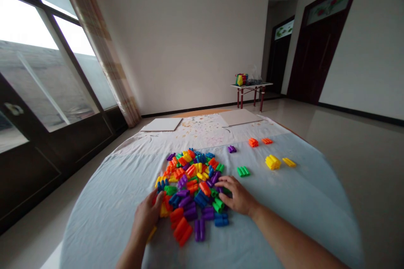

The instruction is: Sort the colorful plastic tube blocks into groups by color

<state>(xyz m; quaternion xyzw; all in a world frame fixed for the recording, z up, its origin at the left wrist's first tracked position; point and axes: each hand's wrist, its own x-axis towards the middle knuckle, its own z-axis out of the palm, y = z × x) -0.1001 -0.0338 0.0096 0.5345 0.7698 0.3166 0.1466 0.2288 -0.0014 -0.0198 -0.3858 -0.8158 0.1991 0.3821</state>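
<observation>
A heap of ribbed plastic building pieces (189,185) in purple, orange, blue, green and yellow lies on the cloth in front of me. At its left edge, my left hand (147,215) rests against the pieces with thumb and fingers apart; its fingertips are partly hidden. My right hand (236,195) reaches in from the other side, fingers spread over purple and green pieces, with nothing visibly gripped. Apart from the heap, to the right, lie a green piece (243,171), a purple piece (232,149), orange pieces (253,142) and a yellow cluster (272,162).
The light blue tablecloth (293,206) covers a round-edged table. Two flat boards, a white one (162,125) and a beige one (241,117), lie at its far side. A small side table (267,84) with bags stands by the wall. Glass doors (72,63) are on the left.
</observation>
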